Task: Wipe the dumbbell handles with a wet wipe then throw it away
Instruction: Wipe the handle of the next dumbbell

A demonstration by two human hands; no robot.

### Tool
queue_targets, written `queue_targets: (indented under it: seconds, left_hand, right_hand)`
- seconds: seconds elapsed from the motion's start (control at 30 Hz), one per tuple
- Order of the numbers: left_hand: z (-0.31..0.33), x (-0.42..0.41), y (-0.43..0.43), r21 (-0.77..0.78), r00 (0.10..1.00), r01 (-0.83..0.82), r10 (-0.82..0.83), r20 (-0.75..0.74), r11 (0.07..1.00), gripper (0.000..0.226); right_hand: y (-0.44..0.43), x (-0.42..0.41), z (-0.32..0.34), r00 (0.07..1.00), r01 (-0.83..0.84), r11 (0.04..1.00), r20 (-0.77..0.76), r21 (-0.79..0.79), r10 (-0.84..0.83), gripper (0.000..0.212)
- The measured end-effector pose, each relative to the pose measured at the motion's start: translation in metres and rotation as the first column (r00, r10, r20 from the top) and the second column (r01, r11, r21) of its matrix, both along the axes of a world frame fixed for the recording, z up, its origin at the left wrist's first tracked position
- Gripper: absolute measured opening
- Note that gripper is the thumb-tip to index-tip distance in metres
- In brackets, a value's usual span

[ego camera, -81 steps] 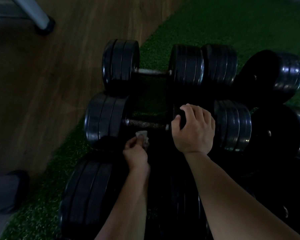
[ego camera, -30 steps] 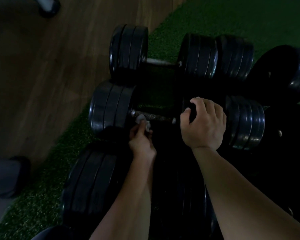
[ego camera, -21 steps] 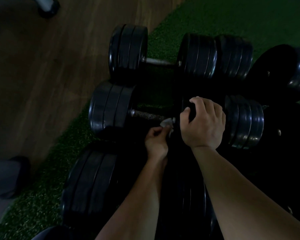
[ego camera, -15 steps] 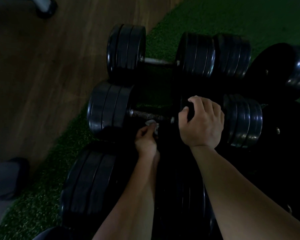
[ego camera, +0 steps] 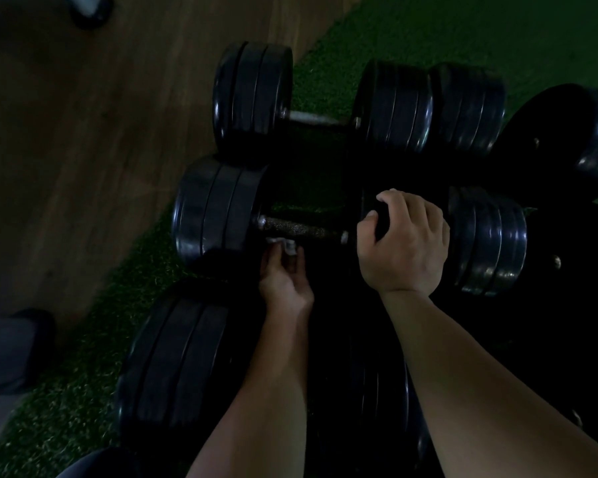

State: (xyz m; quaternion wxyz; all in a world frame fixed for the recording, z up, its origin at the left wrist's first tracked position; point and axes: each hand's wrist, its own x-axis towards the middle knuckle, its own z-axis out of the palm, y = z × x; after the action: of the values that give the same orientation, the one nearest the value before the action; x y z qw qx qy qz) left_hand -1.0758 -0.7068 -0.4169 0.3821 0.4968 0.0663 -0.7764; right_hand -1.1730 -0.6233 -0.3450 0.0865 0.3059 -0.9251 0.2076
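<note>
The wet wipe (ego camera: 283,243) is a small, pale, crumpled piece, soft-looking, just under the left end of the handle (ego camera: 297,229) of the middle dumbbell (ego camera: 214,212). It is too dark to tell whether wipe and handle touch or are only very close. The handle is a thin metal bar w/ rough knurled texture and a dull shine. It runs between black round plates, smooth w/ grooves between the discs, prob. rubber or coated metal.

The left hand (ego camera: 283,281) pinches the wipe between thumb and fingertips, fingers bent, pointing up toward the handle, forearm coming straight from the bottom of the view. The right hand (ego camera: 404,243) lies on top of the right plate stack of the same dumbbell, fingers curled over the far edge and thumb on the side near the handle's right end, back of the hand up, wrist a bit bent, forearm coming in from the lower right.

Behind is a far dumbbell (ego camera: 252,98), same black plates, its bar paler and smoother. A near dumbbell (ego camera: 173,367) lies under the left forearm. More black plates (ego camera: 491,243) are at the right, touching each other. All rest on green artificial grass (ego camera: 428,29), short and fibrous; at the left is a brown wood floor (ego camera: 66,132) w/ visible grain.
</note>
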Motion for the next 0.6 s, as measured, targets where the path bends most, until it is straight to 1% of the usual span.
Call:
queue_targets:
  seconds: [0.07, 0.13, 0.2, 0.27, 0.33, 0.4, 0.47, 0.53, 0.6]
  left_hand:
    - [0.000, -0.002, -0.004, 0.028, 0.998, -0.055, 0.056, -0.027, 0.998, 0.014]
    - [-0.001, -0.004, -0.003, 0.010, 0.998, -0.056, 0.056, -0.025, 0.998, 0.015]
    - [0.000, -0.006, 0.003, -0.040, 1.000, 0.002, -0.002, 0.020, 0.999, 0.019]
    - [0.002, -0.007, 0.011, -0.071, 0.990, 0.095, -0.086, 0.115, 0.993, 0.020]
    - [0.006, -0.008, 0.021, -0.105, 0.957, 0.218, -0.192, 0.216, 0.970, 0.017]
    - [0.009, -0.006, 0.034, -0.177, 0.881, 0.401, -0.325, 0.344, 0.899, 0.010]
    - [0.016, 0.000, 0.043, -0.259, 0.768, 0.582, -0.418, 0.486, 0.771, 0.006]
    - [0.025, 0.008, 0.041, -0.315, 0.661, 0.696, -0.405, 0.631, 0.645, 0.006]
    - [0.039, 0.015, 0.027, -0.350, 0.576, 0.767, -0.334, 0.747, 0.538, 0.008]
  right_hand:
    - [0.000, 0.000, 0.000, 1.000, -0.002, 1.000, 0.001, -0.001, 0.002, 0.036]
    - [0.000, -0.001, -0.001, 1.000, -0.001, 1.000, -0.005, 0.001, 0.001, 0.035]
    - [0.000, -0.001, -0.002, 1.000, 0.000, 1.000, -0.011, -0.002, 0.000, 0.035]
    - [0.000, 0.000, -0.002, 1.000, 0.001, 1.000, -0.014, -0.004, -0.001, 0.035]
    - [0.000, 0.000, -0.003, 1.000, 0.000, 1.000, -0.018, -0.002, 0.000, 0.035]
    - [0.000, -0.001, -0.004, 1.000, -0.002, 1.000, -0.018, -0.004, 0.002, 0.035]
    - [0.000, 0.000, -0.003, 1.000, 0.000, 1.000, -0.021, -0.006, 0.000, 0.035]
    - [0.000, 0.000, -0.003, 1.000, 0.001, 1.000, -0.025, -0.013, -0.001, 0.035]
    - [0.000, 0.000, -0.002, 1.000, 0.000, 1.000, -0.018, -0.014, 0.000, 0.036]
